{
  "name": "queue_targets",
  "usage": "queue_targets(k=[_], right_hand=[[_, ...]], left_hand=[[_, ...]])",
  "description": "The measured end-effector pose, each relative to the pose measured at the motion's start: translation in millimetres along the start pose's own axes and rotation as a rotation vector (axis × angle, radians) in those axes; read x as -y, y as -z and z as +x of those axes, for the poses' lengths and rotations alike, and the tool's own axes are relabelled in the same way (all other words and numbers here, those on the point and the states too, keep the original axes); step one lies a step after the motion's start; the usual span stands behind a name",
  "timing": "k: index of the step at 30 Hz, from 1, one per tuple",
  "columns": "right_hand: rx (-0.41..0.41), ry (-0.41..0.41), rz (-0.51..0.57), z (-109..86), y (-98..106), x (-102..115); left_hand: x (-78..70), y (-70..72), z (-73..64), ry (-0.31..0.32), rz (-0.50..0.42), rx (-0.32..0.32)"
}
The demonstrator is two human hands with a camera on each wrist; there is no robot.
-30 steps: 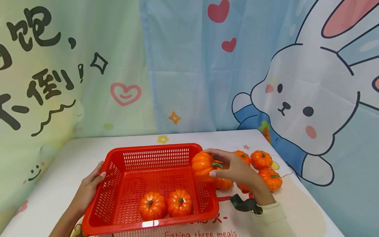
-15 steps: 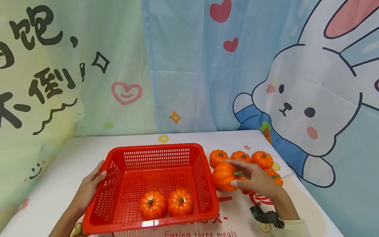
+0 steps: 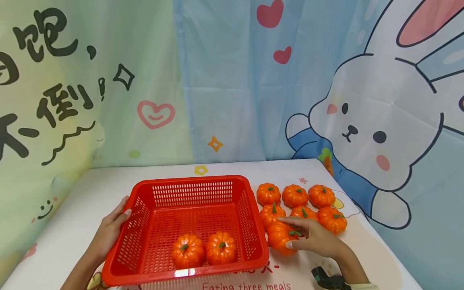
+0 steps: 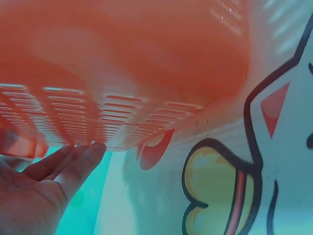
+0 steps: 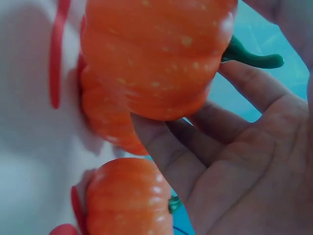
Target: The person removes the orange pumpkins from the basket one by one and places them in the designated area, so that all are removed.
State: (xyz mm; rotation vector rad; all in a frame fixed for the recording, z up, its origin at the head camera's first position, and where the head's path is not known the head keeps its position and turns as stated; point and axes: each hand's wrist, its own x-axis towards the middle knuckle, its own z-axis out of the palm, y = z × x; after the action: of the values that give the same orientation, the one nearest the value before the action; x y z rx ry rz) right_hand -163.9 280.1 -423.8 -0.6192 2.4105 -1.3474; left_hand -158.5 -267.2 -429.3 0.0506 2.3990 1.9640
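Observation:
My right hand (image 3: 315, 238) grips a small orange pumpkin (image 3: 280, 237) with a curved green stem, low over the table just right of the basket. In the right wrist view, fingers wrap the held pumpkin (image 5: 156, 54) from one side and the thumb from the other. A red plastic basket (image 3: 195, 179) with slotted walls stands at the middle left, with two pumpkins (image 3: 187, 250) side by side near its front wall. My left hand (image 3: 110, 229) holds the basket's left side, thumb over the rim; the left wrist view shows its fingers (image 4: 80, 164) against the slotted wall from below.
Several more pumpkins (image 3: 295, 196) stand in rows behind and right of the right hand. Under everything lies a white printed tablecloth (image 3: 108, 177). A cartoon curtain (image 3: 224, 80) hangs behind the table's back edge.
My right hand has carried the pumpkin from over the basket's right rim, rightward and down toward the near side of the other pumpkins. The left hand and basket stay put.

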Motion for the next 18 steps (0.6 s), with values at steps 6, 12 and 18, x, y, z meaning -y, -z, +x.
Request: queue_targets(k=[6,12,18], right_hand=[[0.032,-0.009,-0.025,-3.1,-1,-2],[0.063,-0.038,-0.002,-3.5,-7,-6],[0.051,-0.087,0.011,-7.5,-12,-9]], left_hand=[[-2.0,0.4,0.4,0.004,0.008,-0.003],[-3.1,-0.1,0.0,0.01,-0.001,-0.001],[-2.7,-0.4,-0.8,0.013,0.007,0.004]])
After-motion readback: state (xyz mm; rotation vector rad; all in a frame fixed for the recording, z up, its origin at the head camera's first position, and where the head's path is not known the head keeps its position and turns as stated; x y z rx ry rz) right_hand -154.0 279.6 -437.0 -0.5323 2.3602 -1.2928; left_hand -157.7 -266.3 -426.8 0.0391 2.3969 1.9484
